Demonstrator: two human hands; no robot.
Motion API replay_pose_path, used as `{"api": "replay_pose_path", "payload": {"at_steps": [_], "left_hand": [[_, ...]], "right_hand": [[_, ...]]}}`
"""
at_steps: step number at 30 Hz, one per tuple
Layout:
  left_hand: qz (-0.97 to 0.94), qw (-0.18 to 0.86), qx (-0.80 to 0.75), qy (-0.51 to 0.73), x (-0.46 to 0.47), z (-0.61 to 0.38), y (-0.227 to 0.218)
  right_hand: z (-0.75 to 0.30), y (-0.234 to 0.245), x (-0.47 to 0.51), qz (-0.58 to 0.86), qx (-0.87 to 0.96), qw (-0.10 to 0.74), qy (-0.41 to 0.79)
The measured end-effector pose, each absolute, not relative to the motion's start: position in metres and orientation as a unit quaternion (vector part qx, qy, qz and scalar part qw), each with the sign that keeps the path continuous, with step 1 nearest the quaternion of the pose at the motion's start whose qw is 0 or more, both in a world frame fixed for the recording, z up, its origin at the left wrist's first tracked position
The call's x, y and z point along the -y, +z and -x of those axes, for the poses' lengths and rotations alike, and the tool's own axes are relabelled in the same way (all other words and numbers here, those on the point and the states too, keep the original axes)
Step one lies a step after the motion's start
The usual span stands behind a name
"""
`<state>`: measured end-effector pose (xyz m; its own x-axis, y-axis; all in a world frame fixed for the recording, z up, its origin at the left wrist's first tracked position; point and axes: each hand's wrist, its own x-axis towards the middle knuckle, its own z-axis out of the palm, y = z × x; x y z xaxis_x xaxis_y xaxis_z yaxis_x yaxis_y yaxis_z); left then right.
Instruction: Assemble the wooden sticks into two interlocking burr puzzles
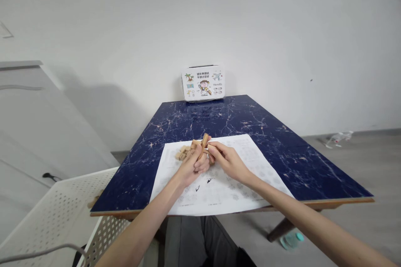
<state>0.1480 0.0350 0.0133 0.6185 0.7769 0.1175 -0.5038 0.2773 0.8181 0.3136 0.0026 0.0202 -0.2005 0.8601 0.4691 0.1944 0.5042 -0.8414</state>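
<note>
The left hand curls closed around a wooden stick, a straight, smooth, pale tan bar that leans upward out of the grip with its flat end showing. The right hand comes in from the other side, thumb and forefinger pinching a small wooden piece close beside the stick; whether the two pieces touch, I cannot tell, as the fingers cover the joint.

Just beyond the left hand, a loose heap of wooden blocks, short and square-edged, lies on a thin sheet of white paper printed with faint grey figures and two small black marks. The paper spreads over the near part of a table, whose glossy dark blue top is veined like marble and edged in brown wood.

At the far end, a white box with rounded corners and cartoon prints stands against the smooth wall. To the left sits a white rack pierced with round holes.
</note>
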Motion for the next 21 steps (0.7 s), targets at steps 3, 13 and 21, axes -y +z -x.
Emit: {"api": "replay_pose_path", "payload": {"at_steps": [3, 13, 21], "left_hand": [[-0.434, 0.790, -0.160, 0.402, -0.036, -0.147, 0.014], [-0.415, 0.772, -0.195, 0.440, -0.037, -0.146, 0.019], [-0.392, 0.754, -0.264, 0.456, -0.045, -0.145, 0.011]], "right_hand": [[-0.316, 0.018, -0.006, 0.376, 0.709, 0.494, 0.334], [-0.355, 0.002, -0.019, 0.408, 0.821, 0.357, 0.175], [-0.364, -0.009, -0.026, 0.442, 0.859, 0.241, 0.097]]}}
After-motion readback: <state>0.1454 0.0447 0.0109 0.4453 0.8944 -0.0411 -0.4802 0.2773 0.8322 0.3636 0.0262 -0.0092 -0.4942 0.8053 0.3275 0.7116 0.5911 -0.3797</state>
